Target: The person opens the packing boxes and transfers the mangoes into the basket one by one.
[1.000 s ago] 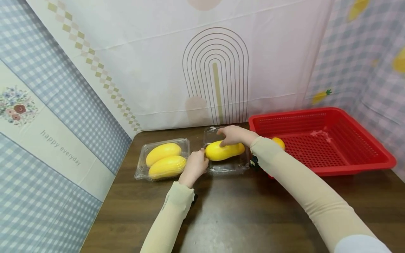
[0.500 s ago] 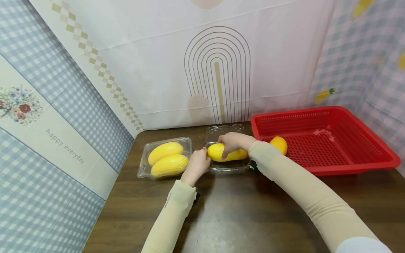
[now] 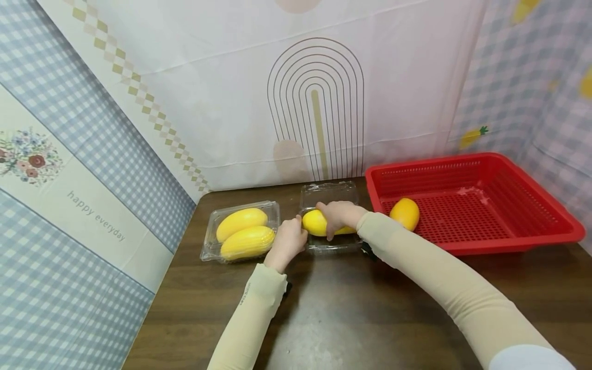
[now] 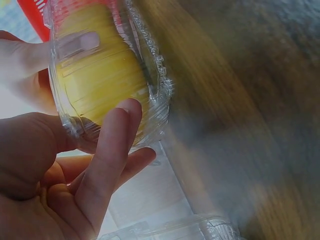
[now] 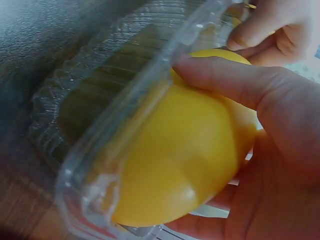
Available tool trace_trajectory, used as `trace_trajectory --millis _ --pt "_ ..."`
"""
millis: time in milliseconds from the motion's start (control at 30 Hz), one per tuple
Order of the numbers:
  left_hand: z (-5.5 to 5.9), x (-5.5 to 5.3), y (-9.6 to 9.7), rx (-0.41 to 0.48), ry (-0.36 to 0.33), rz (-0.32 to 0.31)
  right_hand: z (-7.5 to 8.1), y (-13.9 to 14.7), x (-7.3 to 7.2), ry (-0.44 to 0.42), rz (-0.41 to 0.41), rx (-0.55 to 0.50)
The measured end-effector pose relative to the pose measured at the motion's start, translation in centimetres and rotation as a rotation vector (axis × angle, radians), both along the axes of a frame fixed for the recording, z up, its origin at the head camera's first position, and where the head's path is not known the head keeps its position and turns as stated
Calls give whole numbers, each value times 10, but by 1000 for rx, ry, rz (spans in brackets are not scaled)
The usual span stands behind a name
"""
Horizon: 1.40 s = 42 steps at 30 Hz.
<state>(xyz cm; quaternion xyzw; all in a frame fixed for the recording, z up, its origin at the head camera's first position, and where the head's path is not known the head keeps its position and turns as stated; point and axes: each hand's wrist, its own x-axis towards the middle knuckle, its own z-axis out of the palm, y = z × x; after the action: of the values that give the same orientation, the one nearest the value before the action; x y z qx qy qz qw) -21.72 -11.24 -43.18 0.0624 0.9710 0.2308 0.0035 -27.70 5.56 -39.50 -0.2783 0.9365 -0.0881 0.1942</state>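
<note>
A yellow fruit (image 3: 314, 223) is held by the right grip (image 3: 341, 213), with the thumb laid along one side and the other fingers curled round beneath, as is shown from the right wrist. The near end of a clear box (image 4: 159, 95) is pinched between thumb and fingers by the left grip (image 3: 288, 240). The fruit is contained within the nearer part of this box, bulging above the rim and lying lengthwise from left to right; whether its underside is fully rested on the bottom cannot be told. More clear plastic is seen behind the fruit, on the side of the wall. Just left of the left grip, a second box (image 3: 273, 209) is set on the tabletop (image 3: 324, 318), and in it a rear fruit (image 3: 241, 224) and a front fruit (image 3: 247, 242) are laid side by side, both slightly tilted. To the right, a red basket (image 3: 546, 226) with a perforated floor is placed; a fourth fruit (image 3: 405, 214) is held inside it near the left wall, partly covered from sight by the right sleeve (image 3: 421, 254). Both forearms are covered in beige, the left sleeve (image 3: 245, 324) being marked with small lettering. Behind, the tabletop is bordered by a pale cloth (image 3: 222, 123) printed with nested arches, and on the left by blue checked cloth (image 3: 46, 257).
</note>
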Motion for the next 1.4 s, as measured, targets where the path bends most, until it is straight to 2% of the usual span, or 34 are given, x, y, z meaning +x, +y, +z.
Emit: trace_trajectory --millis 233,800,1000,1200,1400 --pt "1 0 1 -29 27 -8 -2 -1 1 12 -15 -10" --pt "-2 -1 1 -6 7 0 -3 4 4 28 -24 -48" --pt "-2 0 1 21 -8 15 -5 6 0 87 -29 -85" --pt "-2 0 0 60 -35 16 0 11 -3 75 -17 -139" --pt "-2 1 0 79 -6 20 10 16 -5 72 -16 -244"
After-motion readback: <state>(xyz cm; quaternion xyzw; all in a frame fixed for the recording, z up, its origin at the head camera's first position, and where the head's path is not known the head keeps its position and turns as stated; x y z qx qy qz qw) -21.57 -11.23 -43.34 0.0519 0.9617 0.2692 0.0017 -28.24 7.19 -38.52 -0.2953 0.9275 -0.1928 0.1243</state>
